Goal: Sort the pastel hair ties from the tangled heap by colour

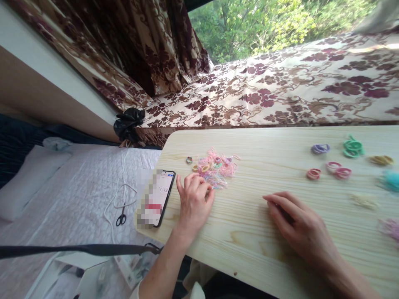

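Observation:
My left hand (195,201) is over the near edge of a loose heap of small elastic bands (218,164), mostly pink and clear, with a few hair ties among them. Its fingers are bent and spread apart, their tips at the heap. On the bare wood to the right rests my right hand (301,224), thumb and fingertips closed together; nothing shows between them. Beyond it lie sorted hair ties: purple (320,148), green (353,147), red (313,173), pink (339,170) and mustard yellow (382,160).
A phone (157,199) lies at the table's left edge. Teal (391,180), cream (364,201) and pink-violet (391,228) bands are at far right. Scissors (121,219) and a white cable (114,197) lie on the bed (77,187). A patterned curtain (168,45) hangs behind.

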Demonstrator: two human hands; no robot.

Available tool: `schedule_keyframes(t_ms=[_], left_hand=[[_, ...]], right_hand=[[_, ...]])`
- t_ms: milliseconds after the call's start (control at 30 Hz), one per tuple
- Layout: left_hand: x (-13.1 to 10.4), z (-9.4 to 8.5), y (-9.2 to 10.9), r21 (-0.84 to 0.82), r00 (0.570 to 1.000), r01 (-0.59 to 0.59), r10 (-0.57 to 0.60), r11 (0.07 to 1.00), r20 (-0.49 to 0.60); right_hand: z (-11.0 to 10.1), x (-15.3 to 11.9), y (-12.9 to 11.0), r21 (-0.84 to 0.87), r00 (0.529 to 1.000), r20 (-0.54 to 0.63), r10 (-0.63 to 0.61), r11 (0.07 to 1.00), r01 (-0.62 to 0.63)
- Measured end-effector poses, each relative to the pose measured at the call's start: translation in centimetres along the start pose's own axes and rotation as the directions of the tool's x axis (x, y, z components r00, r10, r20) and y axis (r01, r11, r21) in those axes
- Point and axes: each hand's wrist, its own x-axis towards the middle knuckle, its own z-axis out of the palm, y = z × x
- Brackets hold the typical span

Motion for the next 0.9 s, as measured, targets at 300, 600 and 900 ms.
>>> schedule_keyframes(t_ms=[300, 600, 900], left_hand=[[-0.42, -0.37, -0.22, 0.026, 0.999, -0.028, 0.029, 0.999, -0.036], [-0.38, -0.85, -0.27, 0.032, 0.993, -0.042, 0.046, 0.999, -0.109], [-0.35, -0.83, -0.17, -0.015, 0.996, -0.021, 0.020, 1.000, -0.081]], right_hand=[[-0.12, 0.13, -0.19, 0.015, 0.999, 0.016, 0.029, 0.999, -0.030], [-0.18, 0.11, -0.18, 0.016, 1.000, 0.013, 0.022, 1.000, -0.022], [-0.19, -0.03, -0.04, 0.010, 1.000, 0.015, 0.017, 1.000, -0.017]])
